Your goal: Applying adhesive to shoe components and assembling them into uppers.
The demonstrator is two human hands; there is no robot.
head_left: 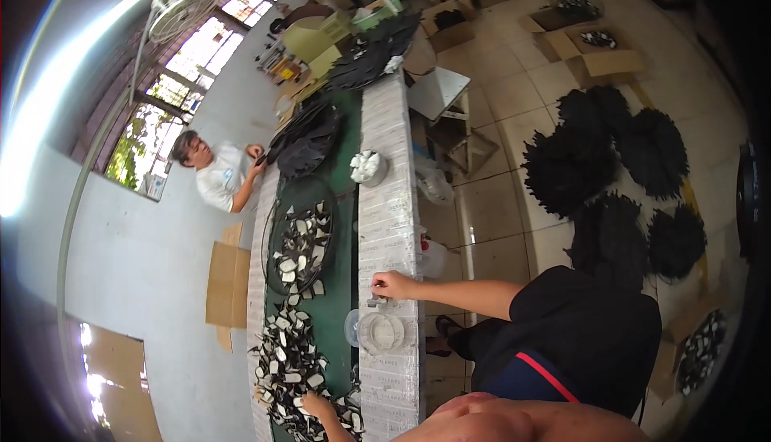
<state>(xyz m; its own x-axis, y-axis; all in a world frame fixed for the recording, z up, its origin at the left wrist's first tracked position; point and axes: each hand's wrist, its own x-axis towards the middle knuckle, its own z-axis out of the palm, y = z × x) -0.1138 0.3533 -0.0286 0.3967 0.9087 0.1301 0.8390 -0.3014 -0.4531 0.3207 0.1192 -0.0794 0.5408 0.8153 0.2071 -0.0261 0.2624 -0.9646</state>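
My right hand [389,285] is over the pale, plastic-wrapped edge of the long table, its fingers pinched together. Just below the fingertips is a small grey object [375,301]; whether they grip it I cannot make out. Near that hand sit a round clear container [381,334] and a bluish clear dish [352,327]. My left hand [316,404] reaches into a heap of small black-and-white pieces [291,362] on the green tabletop. Its fingers are small and partly lost among the pieces.
Across the table a person in a white shirt [221,177] handles dark material by a black pile [309,141]. A tub of white pieces [368,167] stands on the table edge. Black bundles [570,169] lie on the tiled floor, near a stool [440,93] and open cartons [598,61].
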